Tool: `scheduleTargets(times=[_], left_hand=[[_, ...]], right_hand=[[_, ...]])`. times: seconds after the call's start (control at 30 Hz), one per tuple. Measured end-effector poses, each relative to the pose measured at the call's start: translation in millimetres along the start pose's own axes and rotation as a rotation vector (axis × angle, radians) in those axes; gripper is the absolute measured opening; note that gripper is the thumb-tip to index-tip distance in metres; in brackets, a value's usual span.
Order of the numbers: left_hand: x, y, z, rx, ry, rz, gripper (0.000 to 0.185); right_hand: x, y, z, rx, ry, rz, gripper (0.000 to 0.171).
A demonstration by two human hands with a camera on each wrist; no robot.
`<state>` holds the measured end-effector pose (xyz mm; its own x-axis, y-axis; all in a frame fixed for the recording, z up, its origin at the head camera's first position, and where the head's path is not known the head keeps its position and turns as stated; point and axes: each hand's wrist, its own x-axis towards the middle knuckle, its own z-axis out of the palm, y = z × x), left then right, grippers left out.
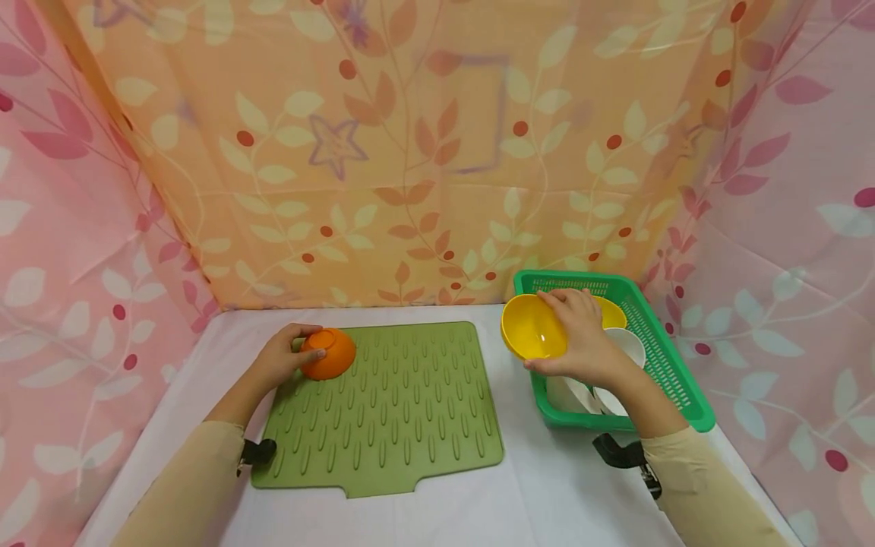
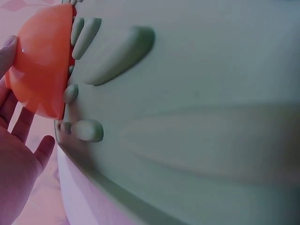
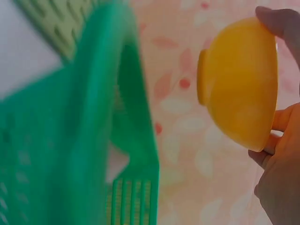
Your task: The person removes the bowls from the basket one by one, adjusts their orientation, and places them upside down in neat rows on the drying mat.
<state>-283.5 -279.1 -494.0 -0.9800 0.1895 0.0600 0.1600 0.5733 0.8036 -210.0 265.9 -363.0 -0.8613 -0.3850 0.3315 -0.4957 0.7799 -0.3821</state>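
At the far left we see a pink patterned cloth (image 1: 82, 251) hanging beside the desk (image 1: 522, 456), which wears a white cover; a beige sleeve (image 1: 181, 486) with a black mount (image 1: 258, 453) at its wrist leads us up to the left hand (image 1: 282, 357); its fingers hold an orange bowl (image 1: 335, 358), the thumb on the near side, and in the left wrist view we see another finger standing free of it; the bowl lies upside down, its rim touching the ribs at the far left corner of a green mat (image 1: 410, 395).

Behind the desk we have an orange cloth (image 1: 403, 152) with pale leaves and a purple star; right of the mat, the right hand (image 1: 588, 342) grips a yellow bowl (image 1: 533, 330), its fingers spread wide across the rim; that bowl is held up and tilted on its side, and the right wrist view shows it apart from the green basket (image 1: 656, 342).

The basket stands just right of the mat; in it we find a second yellow bowl (image 1: 613, 314) at the back and white dishes (image 1: 629, 346) nearer us, probably bowls too, though the hand and forearm partly cover them; another beige sleeve (image 1: 704, 486) and a second pink cloth (image 1: 779, 251) close our right side.
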Motion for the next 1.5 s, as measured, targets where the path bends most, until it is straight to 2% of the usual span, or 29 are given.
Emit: scheduleTargets(times=[0.33,0.67,0.9,1.17,1.5], left_hand=[[0.8,-2.1,1.9,-0.027,-0.005,-0.001,0.064],[-1.0,-1.7,2.3,-0.046,-0.005,-0.017,0.063],[-0.5,-0.6,4.2,-0.01,-0.007,0.014,0.063],[1.1,3.9,3.1,0.032,-0.012,0.034,0.063],[-0.8,15.5,-2.7,0.08,-0.047,-0.001,0.062]], right_hand=[[-19.9,-51.5,37.0,0.037,-0.01,-0.127,0.113],[-30.8,-87.0,80.6,0.06,-0.069,-0.148,0.113],[-39.1,-96.3,103.1,0.078,-0.102,-0.183,0.116],[-45.0,-98.3,115.8,0.103,-0.141,-0.186,0.119],[-43.7,-96.2,125.1,0.087,-0.122,-0.204,0.118]])
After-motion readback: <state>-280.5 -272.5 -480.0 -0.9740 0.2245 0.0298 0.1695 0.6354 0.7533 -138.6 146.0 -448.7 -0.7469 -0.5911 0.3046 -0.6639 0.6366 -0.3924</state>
